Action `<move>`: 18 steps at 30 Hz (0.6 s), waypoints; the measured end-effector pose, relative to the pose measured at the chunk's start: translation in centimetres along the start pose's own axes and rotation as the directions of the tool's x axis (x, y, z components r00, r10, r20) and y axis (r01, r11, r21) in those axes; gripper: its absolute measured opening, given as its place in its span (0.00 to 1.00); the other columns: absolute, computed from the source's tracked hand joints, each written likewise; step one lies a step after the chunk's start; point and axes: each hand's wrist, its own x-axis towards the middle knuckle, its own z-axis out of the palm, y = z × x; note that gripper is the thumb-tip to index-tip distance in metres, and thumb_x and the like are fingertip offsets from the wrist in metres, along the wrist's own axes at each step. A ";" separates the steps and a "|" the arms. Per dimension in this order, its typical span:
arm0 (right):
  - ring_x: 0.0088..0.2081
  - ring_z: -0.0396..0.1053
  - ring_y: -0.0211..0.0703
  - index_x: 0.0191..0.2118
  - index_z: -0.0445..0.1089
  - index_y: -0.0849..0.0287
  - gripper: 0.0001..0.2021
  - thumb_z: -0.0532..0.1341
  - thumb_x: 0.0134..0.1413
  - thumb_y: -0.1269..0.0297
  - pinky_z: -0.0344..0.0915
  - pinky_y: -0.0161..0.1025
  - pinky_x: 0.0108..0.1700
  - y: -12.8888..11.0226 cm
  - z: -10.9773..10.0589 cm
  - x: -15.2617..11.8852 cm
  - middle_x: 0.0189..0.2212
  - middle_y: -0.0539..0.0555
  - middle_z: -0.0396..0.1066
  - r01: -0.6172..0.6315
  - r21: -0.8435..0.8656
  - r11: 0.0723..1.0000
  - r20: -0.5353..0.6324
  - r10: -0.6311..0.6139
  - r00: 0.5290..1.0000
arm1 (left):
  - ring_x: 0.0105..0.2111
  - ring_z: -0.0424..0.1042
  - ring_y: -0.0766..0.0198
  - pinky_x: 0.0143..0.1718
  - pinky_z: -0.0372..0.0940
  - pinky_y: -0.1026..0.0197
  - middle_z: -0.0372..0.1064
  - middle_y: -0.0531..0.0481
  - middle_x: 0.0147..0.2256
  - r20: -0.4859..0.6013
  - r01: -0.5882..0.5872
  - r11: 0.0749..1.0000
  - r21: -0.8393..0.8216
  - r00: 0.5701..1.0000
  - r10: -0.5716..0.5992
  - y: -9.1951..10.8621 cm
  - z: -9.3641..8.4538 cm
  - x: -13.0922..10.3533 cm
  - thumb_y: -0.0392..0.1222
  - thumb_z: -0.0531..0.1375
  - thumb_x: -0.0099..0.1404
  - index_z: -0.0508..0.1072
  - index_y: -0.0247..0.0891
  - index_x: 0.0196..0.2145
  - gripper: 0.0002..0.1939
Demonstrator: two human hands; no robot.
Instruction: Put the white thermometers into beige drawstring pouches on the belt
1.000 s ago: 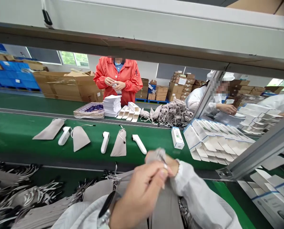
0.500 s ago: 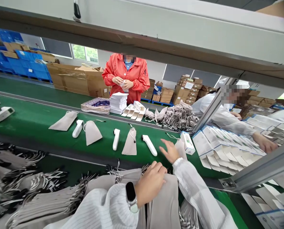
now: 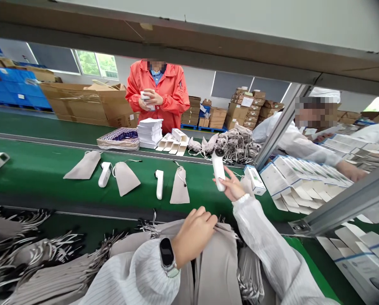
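Note:
My right hand (image 3: 235,185) holds a white handheld device (image 3: 218,169) by its lower end, with the black tip up, above the green belt (image 3: 148,192). My left hand (image 3: 195,231), with a watch on its wrist, has its fingers closed on the top edge of a grey pouch (image 3: 219,262) in the near pile. On the belt lie another white device (image 3: 159,184) and a grey drawstring pouch (image 3: 179,188). Farther left are a third device (image 3: 104,175) and two more pouches. A small white box (image 3: 254,180) sits just right of my right hand.
Across the belt a person in a red jacket (image 3: 157,91) holds a white item beside stacked papers (image 3: 150,132). Open white boxes (image 3: 304,182) and a metal post (image 3: 280,127) stand at right, near another person's hand (image 3: 351,170). A beam (image 3: 176,63) crosses overhead.
My right hand has picked up the white device from the belt and lifted it. My left hand stays on the pouches. The belt's items have shifted slightly in view.

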 end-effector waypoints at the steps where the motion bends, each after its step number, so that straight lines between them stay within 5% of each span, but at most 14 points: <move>1: 0.39 0.69 0.45 0.56 0.40 0.53 0.34 0.58 0.45 0.63 0.66 0.47 0.41 -1.7 -0.3 -0.5 0.37 0.54 0.68 0.019 0.131 0.991 0.011 -0.021 1.000 | 0.34 0.58 0.62 0.33 0.54 0.61 0.60 0.52 0.29 0.002 -0.011 1.000 0.001 1.000 0.011 -0.2 0.0 0.1 0.36 0.53 0.61 0.61 0.37 0.29 0.03; 4: 0.33 0.70 0.43 0.56 0.41 0.46 0.37 0.62 0.41 0.64 0.68 0.46 0.35 -6.5 -0.5 -2.6 0.36 0.50 0.68 0.071 0.419 0.905 -0.002 -0.077 0.997 | 0.34 0.57 0.63 0.33 0.54 0.61 0.61 0.52 0.32 -0.015 -0.071 0.997 -0.001 0.997 0.071 -0.4 0.0 0.2 0.36 0.52 0.63 0.63 0.37 0.29 0.04; 8: 0.28 0.70 0.41 0.54 0.45 0.42 0.35 0.63 0.40 0.67 0.69 0.42 0.29 -10.2 -0.2 -5.5 0.33 0.48 0.67 0.168 0.422 0.891 -0.103 -0.137 0.985 | 0.35 0.58 0.63 0.34 0.53 0.61 0.64 0.52 0.32 -0.002 -0.177 0.981 -0.084 0.984 0.178 -0.5 0.1 0.3 0.39 0.52 0.63 0.65 0.38 0.30 0.06; 13: 0.28 0.70 0.41 0.46 0.52 0.46 0.27 0.64 0.38 0.66 0.70 0.46 0.31 -10.6 0.1 -7.1 0.33 0.47 0.65 0.141 0.406 0.903 -0.112 -0.104 0.988 | 0.39 0.59 0.64 0.38 0.54 0.63 0.65 0.53 0.31 0.008 -0.132 0.941 -0.311 0.990 0.142 -0.6 -0.5 0.3 0.41 0.50 0.64 0.65 0.38 0.30 0.08; 18: 0.28 0.69 0.40 0.42 0.53 0.49 0.24 0.64 0.39 0.62 0.69 0.44 0.32 -9.7 0.6 -7.2 0.31 0.47 0.66 0.049 0.392 0.919 -0.077 -0.021 0.997 | 0.27 0.60 0.70 0.29 0.55 0.68 0.60 0.55 0.27 -0.047 0.046 0.820 -0.570 0.995 -0.088 0.0 -2.0 0.3 0.43 0.50 0.64 0.63 0.37 0.29 0.09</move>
